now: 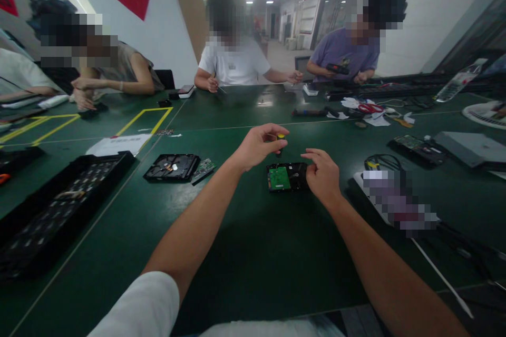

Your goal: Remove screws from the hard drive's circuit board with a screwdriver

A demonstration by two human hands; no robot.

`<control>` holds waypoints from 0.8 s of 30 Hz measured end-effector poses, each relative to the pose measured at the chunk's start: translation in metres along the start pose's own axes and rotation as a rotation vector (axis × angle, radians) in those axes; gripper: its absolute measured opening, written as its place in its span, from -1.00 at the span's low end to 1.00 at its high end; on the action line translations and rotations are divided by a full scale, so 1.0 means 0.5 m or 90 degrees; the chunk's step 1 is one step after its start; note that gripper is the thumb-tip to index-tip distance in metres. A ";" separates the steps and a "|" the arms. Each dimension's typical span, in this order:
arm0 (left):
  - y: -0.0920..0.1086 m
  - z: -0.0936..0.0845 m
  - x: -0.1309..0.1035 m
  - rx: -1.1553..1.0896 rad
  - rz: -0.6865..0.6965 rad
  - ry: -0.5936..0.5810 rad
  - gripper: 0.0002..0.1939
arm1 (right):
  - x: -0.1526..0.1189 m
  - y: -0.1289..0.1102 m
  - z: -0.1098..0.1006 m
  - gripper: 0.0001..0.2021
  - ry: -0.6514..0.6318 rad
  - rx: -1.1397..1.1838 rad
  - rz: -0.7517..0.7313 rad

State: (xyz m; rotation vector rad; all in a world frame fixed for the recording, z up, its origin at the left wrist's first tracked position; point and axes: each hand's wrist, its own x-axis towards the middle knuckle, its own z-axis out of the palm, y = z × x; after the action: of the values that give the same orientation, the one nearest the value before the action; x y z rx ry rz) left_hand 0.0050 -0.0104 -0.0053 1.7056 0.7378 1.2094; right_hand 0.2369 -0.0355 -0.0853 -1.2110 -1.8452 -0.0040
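My left hand (pixel 263 145) pinches a small yellow-and-black tool (pixel 281 138) by its top, above the far edge of a hard drive. The black hard drive (pixel 288 177) lies on the green table, with a green circuit board on its left part. My right hand (pixel 322 171) is over the drive's right end, its index finger and thumb apart and the other fingers curled; nothing shows between them. Further left an opened hard drive (pixel 172 167) rests beside a loose circuit board (pixel 206 165).
A long black tray (pixel 67 205) stands at the left. On the right are a pale device with cables (pixel 395 202), another drive (pixel 419 149) and a grey box (pixel 470 148). Scraps and red scissors (pixel 371 109) lie further back. Several people sit across the green table (pixel 253 274).
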 end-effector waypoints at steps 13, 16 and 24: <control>0.004 0.001 -0.001 -0.013 0.001 0.015 -0.70 | 0.005 -0.023 -0.025 -0.68 0.034 0.052 0.035; 0.010 0.005 -0.001 -0.026 0.010 0.010 -0.69 | 0.005 -0.027 -0.025 -0.70 0.051 0.104 0.053; 0.019 0.010 -0.002 -0.052 0.020 0.027 -0.71 | 0.000 -0.038 -0.018 -0.60 0.010 -0.174 0.070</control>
State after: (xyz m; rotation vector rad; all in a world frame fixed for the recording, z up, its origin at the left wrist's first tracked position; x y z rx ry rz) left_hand 0.0091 -0.0169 0.0022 1.6342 0.6801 1.2835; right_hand 0.2288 -0.0494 -0.0714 -1.4951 -1.8036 -0.2099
